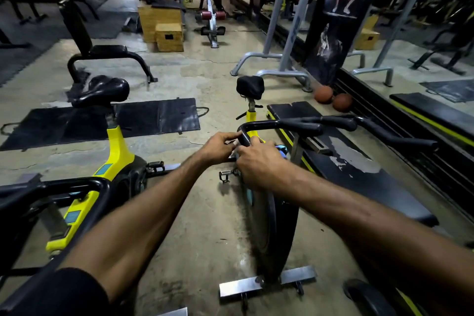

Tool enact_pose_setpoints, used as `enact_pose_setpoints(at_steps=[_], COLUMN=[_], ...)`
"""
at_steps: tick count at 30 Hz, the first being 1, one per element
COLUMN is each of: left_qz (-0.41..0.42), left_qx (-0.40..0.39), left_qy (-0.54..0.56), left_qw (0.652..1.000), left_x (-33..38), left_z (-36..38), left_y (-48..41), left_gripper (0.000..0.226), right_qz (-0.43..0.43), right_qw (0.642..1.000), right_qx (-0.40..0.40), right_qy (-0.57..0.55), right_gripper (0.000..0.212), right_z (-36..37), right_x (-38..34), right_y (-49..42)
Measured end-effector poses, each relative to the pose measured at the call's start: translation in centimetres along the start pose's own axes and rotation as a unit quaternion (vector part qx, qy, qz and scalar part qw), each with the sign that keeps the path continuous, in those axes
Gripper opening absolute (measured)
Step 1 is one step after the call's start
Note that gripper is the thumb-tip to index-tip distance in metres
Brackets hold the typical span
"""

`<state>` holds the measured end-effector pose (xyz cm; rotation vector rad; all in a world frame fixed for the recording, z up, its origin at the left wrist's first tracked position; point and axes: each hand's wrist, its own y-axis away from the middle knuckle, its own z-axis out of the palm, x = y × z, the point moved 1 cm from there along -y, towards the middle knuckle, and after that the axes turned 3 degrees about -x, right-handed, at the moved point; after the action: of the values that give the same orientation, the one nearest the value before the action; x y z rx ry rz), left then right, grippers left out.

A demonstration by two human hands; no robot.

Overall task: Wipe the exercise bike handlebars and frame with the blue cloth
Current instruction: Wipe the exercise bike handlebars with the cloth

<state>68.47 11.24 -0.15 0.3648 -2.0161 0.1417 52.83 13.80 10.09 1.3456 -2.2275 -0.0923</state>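
Note:
The yellow and black exercise bike (269, 226) stands in front of me, with its black handlebars (295, 124) curving right and its seat (250, 87) beyond. My left hand (218, 145) grips the left bend of the handlebar with curled fingers. Just right of it, my right hand (256, 164) is curled around the same bar's lower part. A small bit of the blue cloth (281, 149) shows at the right hand's far side; most of it is hidden under the hand.
A second yellow bike (112, 159) stands close on the left. A black bench (359, 169) runs along the right by a mirror wall. Black floor mats (154, 118), two brown balls (333, 98), wooden boxes (169, 36) and grey racks (282, 69) lie further back.

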Motion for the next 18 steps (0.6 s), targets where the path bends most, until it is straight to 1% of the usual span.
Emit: enact_pose_setpoints(at_steps=[3,6,8,11,13,15,16,17,18], left_qz=[0.016,0.024,0.028,0.023,0.023,0.022,0.019,0.017,0.018], left_qx=[0.003,0.002,0.003,0.014,0.016,0.021,0.024,0.026,0.027], left_qy=[-0.036,-0.059,-0.06,-0.054,-0.06,-0.063,-0.061,-0.057,-0.052], left_qw=[0.999,0.998,0.998,0.998,0.998,0.998,0.998,0.998,0.998], left_x=[-0.6,-0.3,0.0,0.4,0.6,0.6,0.6,0.6,0.5], left_z=[-0.4,-0.6,-0.5,-0.3,-0.2,-0.1,0.0,0.0,0.1], left_y=[-0.3,-0.2,-0.1,0.3,0.4,0.8,1.0,1.1,1.2], left_gripper=[0.039,0.039,0.039,0.036,0.037,0.041,0.044,0.046,0.048], right_qz=[-0.006,-0.004,-0.008,-0.006,-0.011,-0.03,-0.045,-0.051,-0.038], right_qw=[0.997,0.995,0.991,0.991,0.991,0.985,0.975,0.957,0.926], right_qx=[0.049,0.102,0.129,0.125,0.13,0.168,0.21,0.264,0.318], right_qy=[0.054,0.018,0.016,0.045,0.033,-0.011,-0.049,-0.112,-0.199], right_gripper=[0.029,0.025,0.024,0.033,0.034,0.032,0.03,0.028,0.025], right_z=[0.1,0.3,1.0,2.6,3.0,3.0,3.0,3.1,3.4], right_x=[-0.2,0.3,0.6,0.5,0.7,1.5,2.1,2.9,3.7], right_y=[2.4,4.6,5.1,4.6,4.6,5.4,6.0,6.7,7.2])
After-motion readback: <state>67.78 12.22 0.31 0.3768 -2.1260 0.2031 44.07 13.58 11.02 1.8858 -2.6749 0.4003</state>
